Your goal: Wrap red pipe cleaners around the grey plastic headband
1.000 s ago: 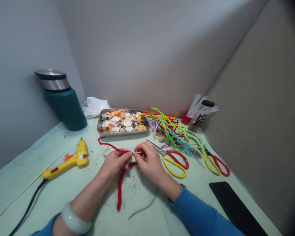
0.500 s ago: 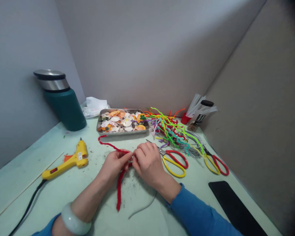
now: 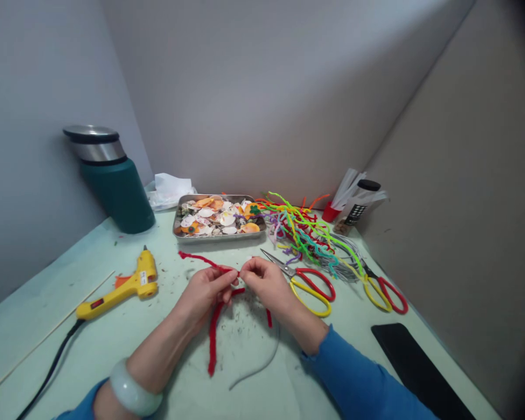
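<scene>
Between my two hands stretches a red pipe cleaner (image 3: 203, 259), its free end sticking out to the upper left. My left hand (image 3: 207, 291) pinches it between thumb and forefinger. Close beside, my right hand (image 3: 266, 283) is closed on the same pipe cleaner, fingertips nearly touching the left ones. A short red end shows below the right hand. Under the left hand lies another red pipe cleaner (image 3: 212, 344), bent near its top. A thin grey wire (image 3: 258, 368) curves on the table below the right hand, its upper part hidden.
A metal tray (image 3: 221, 237) of shells stands behind my hands. To its right are a tangle of coloured pipe cleaners (image 3: 306, 230) and scissors (image 3: 312, 289). A yellow glue gun (image 3: 122, 291) and teal bottle (image 3: 118, 195) stand left; a black flat object (image 3: 420, 367) lies right.
My right hand turned over the joint and back. The red pipe cleaner's free left end has swung down a little, and a red end now shows below my right hand.
</scene>
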A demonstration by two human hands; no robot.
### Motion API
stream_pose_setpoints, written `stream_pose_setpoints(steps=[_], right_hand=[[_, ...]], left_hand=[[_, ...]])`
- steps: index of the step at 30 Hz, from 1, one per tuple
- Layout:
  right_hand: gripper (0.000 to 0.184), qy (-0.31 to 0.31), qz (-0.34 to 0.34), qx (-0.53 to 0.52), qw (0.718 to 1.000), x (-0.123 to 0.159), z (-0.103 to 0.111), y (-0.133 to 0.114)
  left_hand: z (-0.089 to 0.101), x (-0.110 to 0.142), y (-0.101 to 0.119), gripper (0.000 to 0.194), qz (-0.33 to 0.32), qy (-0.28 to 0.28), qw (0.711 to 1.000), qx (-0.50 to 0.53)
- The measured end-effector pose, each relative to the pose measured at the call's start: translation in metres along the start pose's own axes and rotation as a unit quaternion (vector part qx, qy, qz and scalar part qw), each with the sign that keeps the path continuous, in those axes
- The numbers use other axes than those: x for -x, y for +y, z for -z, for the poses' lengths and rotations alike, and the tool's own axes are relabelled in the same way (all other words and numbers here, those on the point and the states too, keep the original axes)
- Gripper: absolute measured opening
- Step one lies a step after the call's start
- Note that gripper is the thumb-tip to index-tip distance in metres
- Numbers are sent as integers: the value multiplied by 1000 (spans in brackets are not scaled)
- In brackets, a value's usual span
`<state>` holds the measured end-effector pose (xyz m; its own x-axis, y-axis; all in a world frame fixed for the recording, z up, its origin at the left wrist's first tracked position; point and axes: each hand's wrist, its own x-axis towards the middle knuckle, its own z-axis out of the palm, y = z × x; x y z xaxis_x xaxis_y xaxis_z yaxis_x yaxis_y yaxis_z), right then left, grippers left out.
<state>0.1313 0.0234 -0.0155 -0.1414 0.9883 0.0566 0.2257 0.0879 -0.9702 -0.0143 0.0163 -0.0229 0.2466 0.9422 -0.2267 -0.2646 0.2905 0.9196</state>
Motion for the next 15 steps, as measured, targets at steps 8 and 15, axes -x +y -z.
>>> stream_pose_setpoints(steps=[8, 15], right_hand=[[18, -35, 77, 399, 913, 2, 47, -13], [22, 21, -55, 621, 782, 21, 97, 0]], left_hand=[[1, 1, 0, 25, 15, 18, 999, -30], [1, 2, 3, 24, 8, 41, 999, 2]])
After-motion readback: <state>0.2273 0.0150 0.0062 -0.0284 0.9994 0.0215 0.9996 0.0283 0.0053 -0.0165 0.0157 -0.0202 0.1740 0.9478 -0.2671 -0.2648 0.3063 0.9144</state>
